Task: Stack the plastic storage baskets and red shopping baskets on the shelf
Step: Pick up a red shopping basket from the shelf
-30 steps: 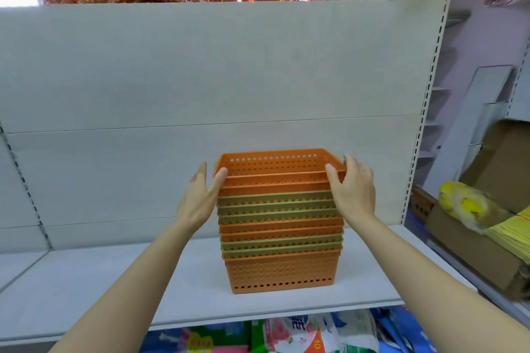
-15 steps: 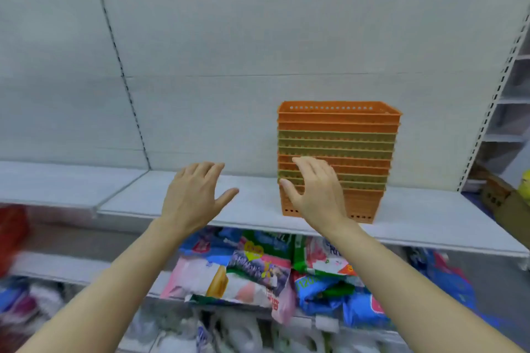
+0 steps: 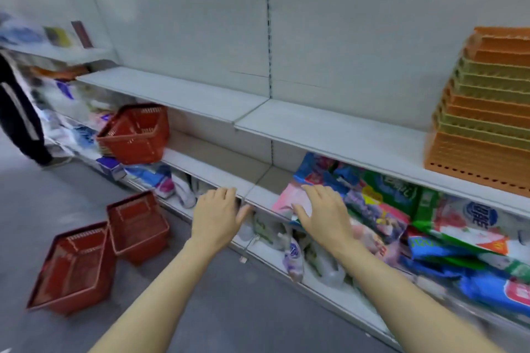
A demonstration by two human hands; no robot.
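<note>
- Three red shopping baskets, none yet on the upper shelf (image 3: pixel 329 130): first floor basket (image 3: pixel 73 268), far left, tipped on its side on the grey floor (image 3: pixel 34 200); second floor basket (image 3: pixel 137 226) just beside it to the right, nearer the shelving, also tilted, rims close or touching, contact not clear.
- Third red basket (image 3: pixel 134 133), above those two, resting askew on the lower shelf (image 3: pixel 212 169) among packaged goods, overhanging the shelf's front.
- One figure in dark clothing (image 3: pixel 18 117) at the far left edge; blurred.
- Left hand (image 3: pixel 219 218), centre: fingers extended and slightly spread, palm down, holding nothing, over the edge of the lower shelf.
- Right hand (image 3: pixel 322 215), just to the right: likewise flat and unladen, hovering over pink and blue packets (image 3: pixel 381 203); contact with them not discernible.
- One nested stack of plastic storage baskets (image 3: pixel 484 112), orange and olive, far right, upright on the upper shelf against the back panel.
- Change noted: a second ago both hands flanked that stack; they have since let go and dropped lower, and the view has swung left to take in the red baskets.
- Assessment: storage-basket portion appears complete; the red baskets look to be the remaining work, nearest candidate being the second floor basket or the one on the lower shelf. Tilted baskets will likely need righting before nesting.
</note>
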